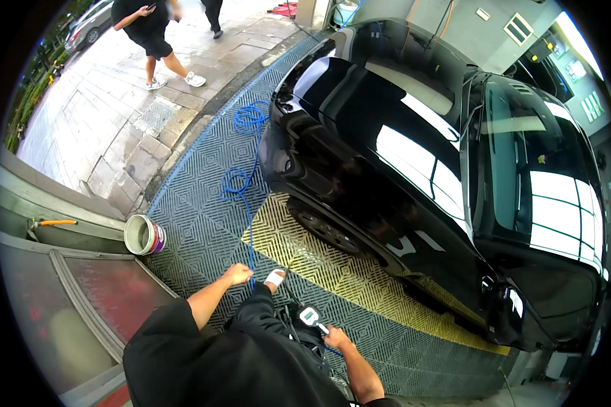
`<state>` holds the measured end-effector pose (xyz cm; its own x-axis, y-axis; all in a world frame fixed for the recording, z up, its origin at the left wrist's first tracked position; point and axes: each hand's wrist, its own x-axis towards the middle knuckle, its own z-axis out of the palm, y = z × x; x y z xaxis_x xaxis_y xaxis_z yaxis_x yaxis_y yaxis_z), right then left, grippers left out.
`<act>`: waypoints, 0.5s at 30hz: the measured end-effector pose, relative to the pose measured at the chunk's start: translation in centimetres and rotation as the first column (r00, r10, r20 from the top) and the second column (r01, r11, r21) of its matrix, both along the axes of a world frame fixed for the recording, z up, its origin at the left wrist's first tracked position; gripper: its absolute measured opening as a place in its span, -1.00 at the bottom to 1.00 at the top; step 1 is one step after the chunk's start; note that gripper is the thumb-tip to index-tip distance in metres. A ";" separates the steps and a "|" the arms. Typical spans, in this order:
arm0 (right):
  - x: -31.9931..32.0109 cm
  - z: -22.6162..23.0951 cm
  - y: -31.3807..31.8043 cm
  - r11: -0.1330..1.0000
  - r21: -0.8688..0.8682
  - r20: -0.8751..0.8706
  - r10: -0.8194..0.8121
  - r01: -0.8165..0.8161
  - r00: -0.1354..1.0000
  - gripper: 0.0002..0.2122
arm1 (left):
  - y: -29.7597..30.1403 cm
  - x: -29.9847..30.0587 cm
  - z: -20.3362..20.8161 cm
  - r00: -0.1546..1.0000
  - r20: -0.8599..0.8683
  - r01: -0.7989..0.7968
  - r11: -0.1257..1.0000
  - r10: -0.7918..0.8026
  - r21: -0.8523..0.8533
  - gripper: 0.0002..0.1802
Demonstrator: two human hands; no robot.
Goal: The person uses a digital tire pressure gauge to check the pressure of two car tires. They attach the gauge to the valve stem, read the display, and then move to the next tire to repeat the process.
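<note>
My left hand [238, 273] is closed around a blue hose [239, 182] that runs away over the floor in loops toward the front of a black car [414, 156]. My right hand [335, 336] grips a handheld tool with a round white gauge head [309, 316], held low beside my leg. My foot in a white shoe [275, 277] stands on the grating just right of the left hand. The car's front wheel [322, 229] is a short way ahead of both hands.
The floor is blue-grey plastic grating [204, 230] with a yellow patch [299, 247] under the car. A white bucket [143, 235] stands at the left by a low wall. Two people walk on the paved area [108, 115] at the top left.
</note>
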<state>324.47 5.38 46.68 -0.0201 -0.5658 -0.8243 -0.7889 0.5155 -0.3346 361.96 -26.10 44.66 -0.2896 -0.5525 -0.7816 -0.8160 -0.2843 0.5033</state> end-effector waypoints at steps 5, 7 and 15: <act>-0.3 -1.4 -2.1 0.999 -0.004 0.059 0.050 -0.050 0.997 -0.60 | 1.8 -4.8 3.0 0.930 -0.249 -0.258 0.963 0.270 0.083 -0.60; -0.2 -3.2 -2.3 0.999 -0.041 0.043 0.032 -0.031 0.999 -0.60 | 4.3 -4.3 3.3 0.952 -0.270 -0.141 0.990 0.143 0.027 -0.61; -0.9 -10.4 -2.4 0.985 -0.010 0.124 0.173 -0.173 0.977 -0.59 | 17.1 4.0 2.0 0.905 0.104 -0.421 0.902 0.411 0.096 -0.74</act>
<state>323.61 3.03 36.30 0.1804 -0.5508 -0.8149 -0.8188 0.3750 -0.4348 365.97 -8.98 46.61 0.0128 -0.5149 -0.8572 -0.6466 -0.6581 0.3857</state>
